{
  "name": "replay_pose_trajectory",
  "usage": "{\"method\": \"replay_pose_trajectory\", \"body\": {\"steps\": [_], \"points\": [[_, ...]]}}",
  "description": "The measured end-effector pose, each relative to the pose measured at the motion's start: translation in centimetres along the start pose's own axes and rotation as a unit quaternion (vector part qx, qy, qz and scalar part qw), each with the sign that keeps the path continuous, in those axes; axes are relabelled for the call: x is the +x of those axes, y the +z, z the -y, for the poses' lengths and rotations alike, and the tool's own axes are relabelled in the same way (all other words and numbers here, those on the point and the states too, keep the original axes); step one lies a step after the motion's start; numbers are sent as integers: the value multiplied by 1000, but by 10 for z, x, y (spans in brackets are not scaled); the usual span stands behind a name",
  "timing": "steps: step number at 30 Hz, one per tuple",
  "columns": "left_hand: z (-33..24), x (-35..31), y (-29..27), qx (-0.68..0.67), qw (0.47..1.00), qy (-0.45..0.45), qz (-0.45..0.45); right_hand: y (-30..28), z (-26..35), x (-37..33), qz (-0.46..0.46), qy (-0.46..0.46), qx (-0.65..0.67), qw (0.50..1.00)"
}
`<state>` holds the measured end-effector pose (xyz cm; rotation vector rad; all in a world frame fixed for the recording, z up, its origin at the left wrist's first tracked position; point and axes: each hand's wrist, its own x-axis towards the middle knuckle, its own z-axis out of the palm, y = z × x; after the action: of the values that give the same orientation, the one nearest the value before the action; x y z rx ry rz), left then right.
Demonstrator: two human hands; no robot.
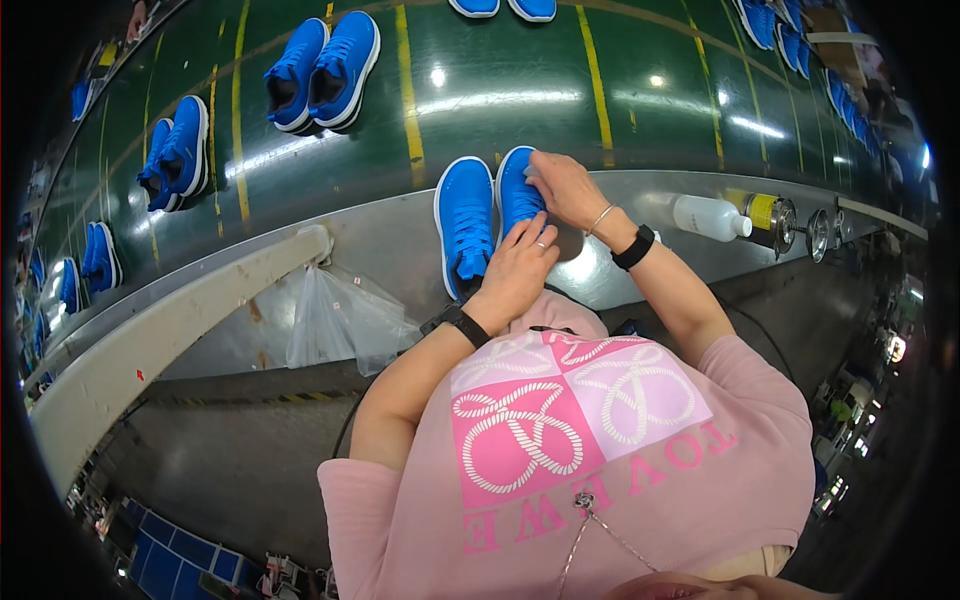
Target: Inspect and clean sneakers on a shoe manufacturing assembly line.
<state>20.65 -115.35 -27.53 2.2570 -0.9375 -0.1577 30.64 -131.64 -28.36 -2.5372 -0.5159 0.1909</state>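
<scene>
Two blue sneakers with white soles stand side by side on the metal ledge in front of me, toes pointing away. My left hand [518, 268] lies over the laces and opening of the right sneaker [517, 198], its fingers closed on it and covering its heel end. At that shoe's toe, my right hand [572, 190] is bent into a pinch. A small pale bit shows by the fingertips, too little to name. The left sneaker [465, 215] stands free of both hands, laced, its heel close to my left wrist.
Beyond the metal ledge [390, 215] runs a green conveyor belt [500, 110] with yellow lines, carrying several pairs of blue sneakers [343, 70]. A white bottle [708, 218] and a yellow-labelled can [770, 220] lie at right. Plastic bags [345, 315] hang beside a pale metal bar [190, 325] at left.
</scene>
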Motion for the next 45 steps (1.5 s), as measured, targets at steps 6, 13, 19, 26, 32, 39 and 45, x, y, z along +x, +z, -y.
{"method": "replay_pose_trajectory", "body": {"steps": [6, 13, 19, 26, 32, 39, 45], "points": [[1, 1, 2, 1, 1000, 0, -8, -1, -1, -1, 1, -2, -12, 1000], [1, 2, 0, 0, 1000, 2, 1, 3, 3, -1, -22, 11, -43, 999], [1, 1, 0, 2, 1000, -7, 25, 6, 2, 0, 16, 61, -5, 998], [2, 5, 2, 2, 1000, 2, 18, 4, 0, 4, -28, 12, -64, 997], [0, 6, 3, 7, 1000, 5, 14, 5, -5, 2, 20, 53, -41, 998], [-2, 6, 1, 23, 999, 18, 26, 4, -45, -21, -141, 219, 34, 965], [-4, 8, 5, 2, 1000, 0, 26, 15, -70, -116, -75, 328, 172, 926]]}}
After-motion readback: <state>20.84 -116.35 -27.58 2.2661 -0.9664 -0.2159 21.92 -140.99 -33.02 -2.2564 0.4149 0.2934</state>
